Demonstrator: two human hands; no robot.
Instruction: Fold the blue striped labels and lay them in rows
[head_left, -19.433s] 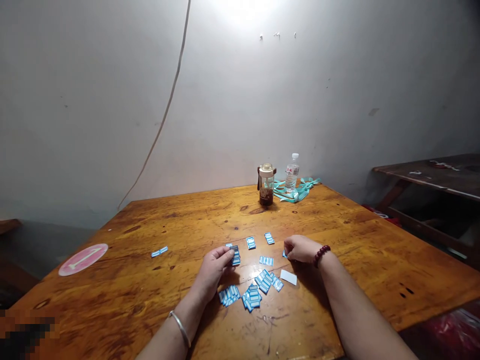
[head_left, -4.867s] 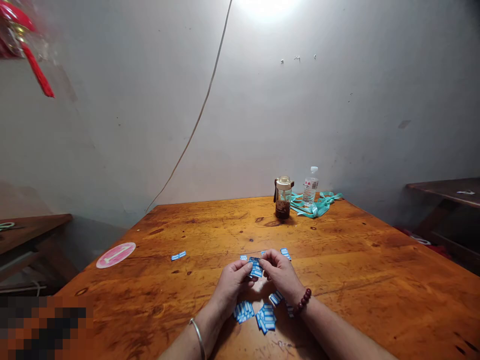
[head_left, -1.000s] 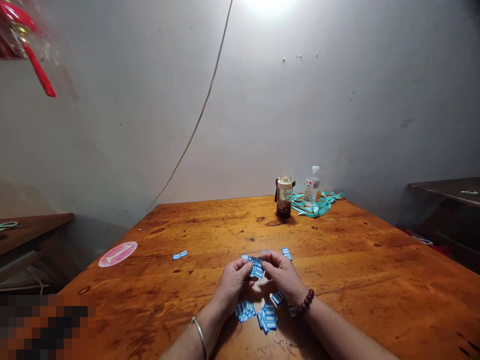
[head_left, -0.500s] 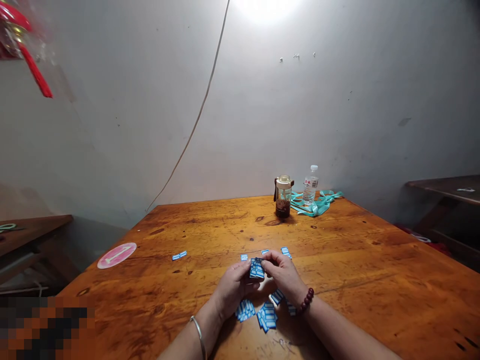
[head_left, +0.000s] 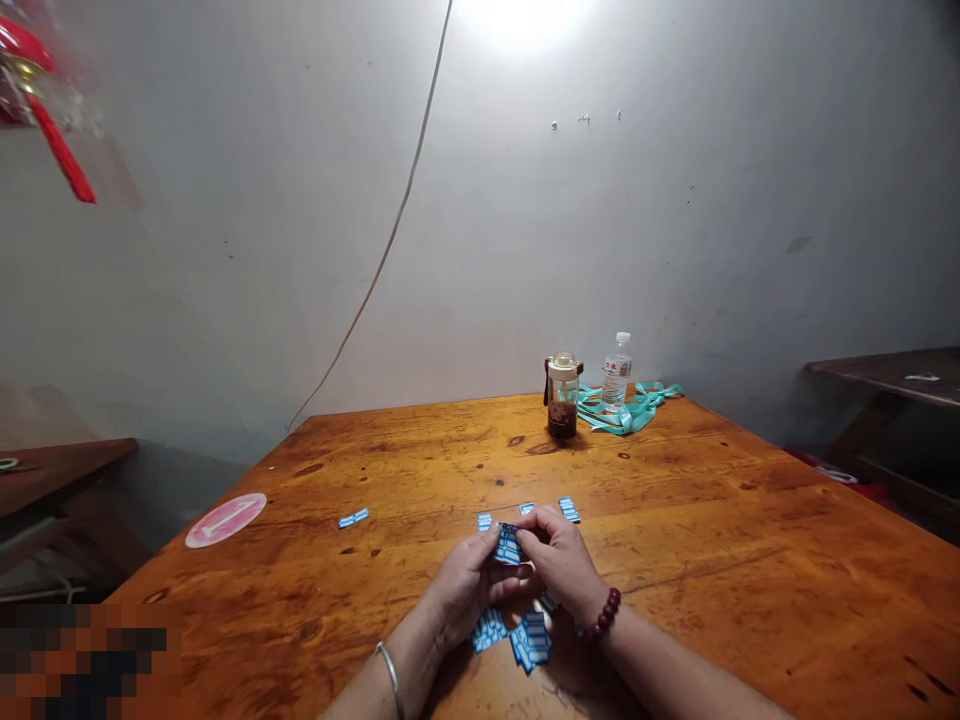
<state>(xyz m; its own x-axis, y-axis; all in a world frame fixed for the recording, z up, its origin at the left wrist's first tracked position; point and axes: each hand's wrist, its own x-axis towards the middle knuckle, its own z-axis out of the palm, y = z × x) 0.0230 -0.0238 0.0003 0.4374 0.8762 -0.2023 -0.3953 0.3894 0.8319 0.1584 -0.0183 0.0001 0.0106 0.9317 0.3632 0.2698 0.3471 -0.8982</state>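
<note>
Between my two hands is a small bunch of blue-and-white cards (head_left: pixel 508 546), held upright above the table. My left hand (head_left: pixel 469 575) grips it from the left with the thumb in front. The fingers of my right hand (head_left: pixel 561 553) pinch its upper right edge. Below my hands, a pile of similar cards (head_left: pixel 489 630) lies by my left wrist, and a second fanned pile (head_left: pixel 531 640) lies to its right. More cards are partly hidden under my right hand. Past my hands lie a striped card (head_left: pixel 569 510), a small card (head_left: pixel 484 522) and another partly covered one.
A blue-and-white strip (head_left: pixel 353 518) and a round pink sign (head_left: pixel 226 520) lie on the wooden table (head_left: pixel 420 450) to the left. Toward the back stand a lidded jug of dark liquid (head_left: pixel 562 410) and a water bottle (head_left: pixel 617 375) beside turquoise ribbon (head_left: pixel 637 415).
The view has shifted slightly. My right hand has moved a little closer over the held cards, and its fingers now cover more of their upper edge. Both hands keep their grip.
</note>
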